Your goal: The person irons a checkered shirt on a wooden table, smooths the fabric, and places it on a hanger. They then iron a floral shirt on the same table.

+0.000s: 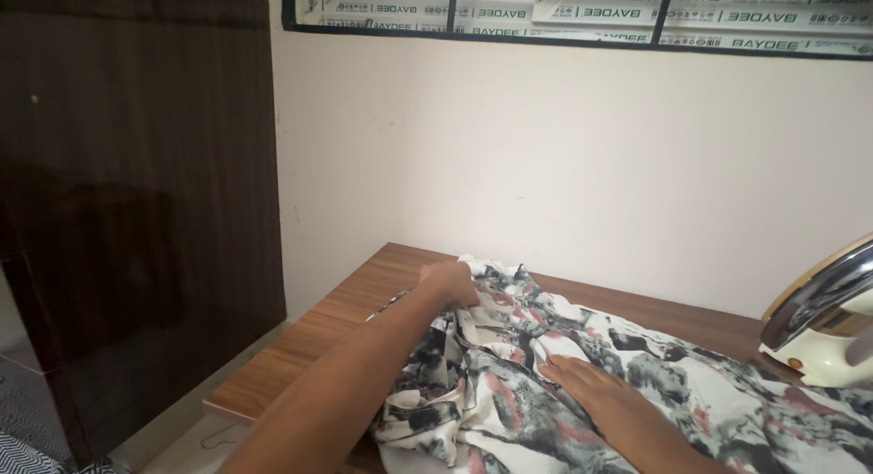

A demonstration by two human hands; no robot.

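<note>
A white garment (637, 383) printed with grey, black and pink patches lies crumpled across a wooden table (309, 333). My left hand (450, 281) reaches to the far edge of the cloth and is closed on a fold of it. My right hand (587, 383) lies flat on the cloth nearer to me, fingers together and stretched out, pressing the fabric down.
A cream and chrome clothes iron (823, 324) stands upright at the table's right end, beside the cloth. A dark glossy wardrobe (136, 192) fills the left side. The table backs onto a pale wall (564, 156) under a window.
</note>
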